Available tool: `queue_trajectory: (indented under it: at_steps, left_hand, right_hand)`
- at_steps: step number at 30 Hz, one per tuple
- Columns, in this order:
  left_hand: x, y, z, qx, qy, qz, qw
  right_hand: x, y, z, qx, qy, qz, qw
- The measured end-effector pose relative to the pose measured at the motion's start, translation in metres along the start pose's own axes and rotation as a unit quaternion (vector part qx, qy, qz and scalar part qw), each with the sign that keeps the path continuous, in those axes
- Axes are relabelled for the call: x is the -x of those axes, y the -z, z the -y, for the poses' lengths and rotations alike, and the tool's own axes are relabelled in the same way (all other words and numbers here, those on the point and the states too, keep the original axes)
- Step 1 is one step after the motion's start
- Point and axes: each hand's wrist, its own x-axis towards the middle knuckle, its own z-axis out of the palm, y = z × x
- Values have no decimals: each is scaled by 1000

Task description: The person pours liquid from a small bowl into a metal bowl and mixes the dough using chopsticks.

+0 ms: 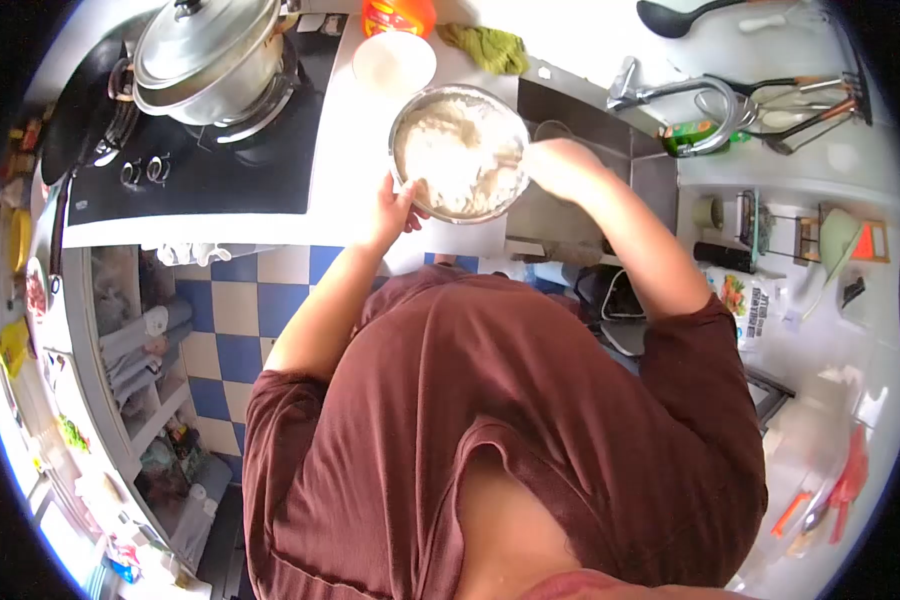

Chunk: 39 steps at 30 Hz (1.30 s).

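Observation:
A round metal bowl (398, 130) filled with a whitish, lumpy, flour-like mixture (460, 155) is in front of me at the counter edge. My left hand (400, 208) grips its near-left rim, thumb towards the inside and fingers underneath. At the opposite side, my right hand (567, 170) is closed by the right rim. Glare washes out its fingers, and whatever it holds does not show clearly. Just behind the metal bowl stands a white bowl (394, 62).
Left is a black gas hob (270, 180) carrying a lidded steel pot (210, 60). An orange-red container (398, 16) and a green cloth (485, 45) lie behind the bowls. A sink (560, 105) with a curved tap (685, 90) is right, below hanging utensils (810, 120).

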Motion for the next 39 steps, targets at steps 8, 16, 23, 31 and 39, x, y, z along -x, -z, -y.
queue_trajectory:
  at_steps: [8,16,23,31,39]
  left_hand:
    - [-1,-1,-6,1,-1,-5,1000]
    - [-2,-1,-6,0,5,-3,1000]
    - [-3,-1,-10,-6,8,-6,1000]
    - [-5,-1,-4,5,4,-7,1000]
    - [-7,-3,-5,0,6,-16,1000]
  right_hand:
    - [-25,6,-20,-33,-6,38,999]
    - [-21,22,-11,-4,-46,59,997]
    - [-28,11,-25,-7,15,17,1000]
    - [-23,11,-32,-5,-54,14,998]
    - [-16,2,-30,38,-55,-39,997]
